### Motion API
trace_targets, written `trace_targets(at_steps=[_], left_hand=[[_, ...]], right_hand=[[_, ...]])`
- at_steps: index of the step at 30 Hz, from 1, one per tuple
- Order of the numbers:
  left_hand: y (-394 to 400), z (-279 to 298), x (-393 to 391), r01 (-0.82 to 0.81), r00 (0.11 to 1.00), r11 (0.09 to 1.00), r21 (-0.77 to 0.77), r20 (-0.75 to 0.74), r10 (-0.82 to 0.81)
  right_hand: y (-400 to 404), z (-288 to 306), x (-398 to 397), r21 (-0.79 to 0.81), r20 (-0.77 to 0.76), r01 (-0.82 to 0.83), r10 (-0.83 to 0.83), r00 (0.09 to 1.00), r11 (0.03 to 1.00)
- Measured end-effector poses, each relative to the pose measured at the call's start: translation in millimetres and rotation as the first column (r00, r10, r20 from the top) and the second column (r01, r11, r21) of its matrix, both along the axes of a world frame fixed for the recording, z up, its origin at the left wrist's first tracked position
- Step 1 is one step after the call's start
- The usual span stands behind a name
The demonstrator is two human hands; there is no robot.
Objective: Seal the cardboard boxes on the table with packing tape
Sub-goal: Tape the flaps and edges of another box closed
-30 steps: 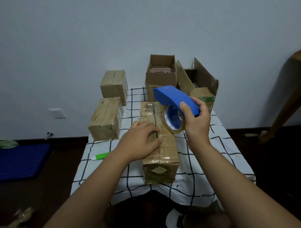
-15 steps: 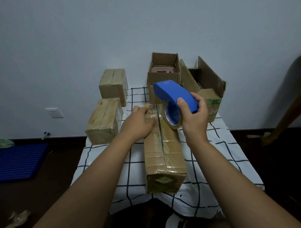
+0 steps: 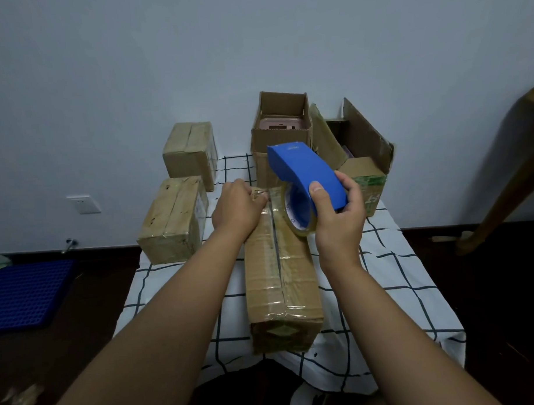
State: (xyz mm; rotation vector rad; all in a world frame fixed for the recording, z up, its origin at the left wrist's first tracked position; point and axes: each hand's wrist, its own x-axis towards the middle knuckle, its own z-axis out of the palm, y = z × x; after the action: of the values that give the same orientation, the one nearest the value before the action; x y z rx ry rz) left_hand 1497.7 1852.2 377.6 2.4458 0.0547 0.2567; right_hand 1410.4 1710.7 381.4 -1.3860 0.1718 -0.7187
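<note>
A long cardboard box (image 3: 280,274) lies centre on the checked-cloth tabletop (image 3: 392,270), long axis running straight away from the person, near end at the tabletop's front edge, far end pointing toward the wall and the open boxes behind. Its top centre seam runs the same way, front to back.

Both hands work at the far end. The left hand (image 3: 238,209) rests on the box's top-left far corner, fingers curled over it at the label, apparently pinning the box or a tape end; which one cannot be told. The right hand (image 3: 339,218) grips a blue tape dispenser (image 3: 307,173), thumb on its near side, fingers wrapped behind, w/ the clear tape roll (image 3: 299,213) sitting just over the seam, touching or nearly so.

Judgement: the pull likely runs along the seam toward the person, so dispenser and seam need to stay in line; the right hand is the one on that line, the left just beside it.

Two taped boxes (image 3: 172,223) sit at left, well apart from the work. An open box w/ a pink item (image 3: 282,126) and a second open-flapped box (image 3: 364,174) stand behind, unsealed.
</note>
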Motion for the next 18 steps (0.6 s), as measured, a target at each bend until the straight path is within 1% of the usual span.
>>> trace_targets(at_steps=[4,6,9,11,13,15,16,17,18], left_hand=[[5,-6,-11,0.076,0.995,0.997,-0.015,-0.06,-0.077],[10,-8,-18,0.139,0.987,0.988,-0.062,-0.072,-0.143],[15,-4,-25,0.234,0.961,0.95,-0.208,-0.099,-0.258],[20,0,-27,0.264,0.927,0.898,-0.353,-0.163,-0.337],[27,4,-27,0.258,0.87,0.84,-0.477,-0.264,-0.417],[32,7,-27,0.251,0.803,0.783,-0.569,-0.33,-0.497],[30,10,-27,0.237,0.793,0.771,-0.591,-0.341,-0.505],[26,13,-27,0.208,0.813,0.785,-0.584,-0.344,-0.471],[19,16,-27,0.168,0.858,0.828,-0.535,-0.334,-0.391]], right_hand=[[1,-1,-1,0.011,-0.001,0.002,-0.002,1.0,1.0],[0,-1,-3,0.015,-0.002,-0.004,0.004,1.0,1.0],[2,0,-5,0.008,-0.003,-0.017,0.017,1.0,1.0],[3,0,-6,0.005,-0.001,-0.026,0.026,1.0,1.0],[3,1,-7,0.013,0.0,-0.028,0.028,1.0,1.0],[1,1,-7,0.022,0.001,-0.029,0.029,1.0,0.999],[0,1,-7,0.024,-0.002,-0.029,0.029,1.0,0.999],[-1,1,-6,0.03,-0.004,-0.026,0.026,1.0,0.999],[-2,2,-6,0.041,-0.004,-0.02,0.02,1.0,0.999]])
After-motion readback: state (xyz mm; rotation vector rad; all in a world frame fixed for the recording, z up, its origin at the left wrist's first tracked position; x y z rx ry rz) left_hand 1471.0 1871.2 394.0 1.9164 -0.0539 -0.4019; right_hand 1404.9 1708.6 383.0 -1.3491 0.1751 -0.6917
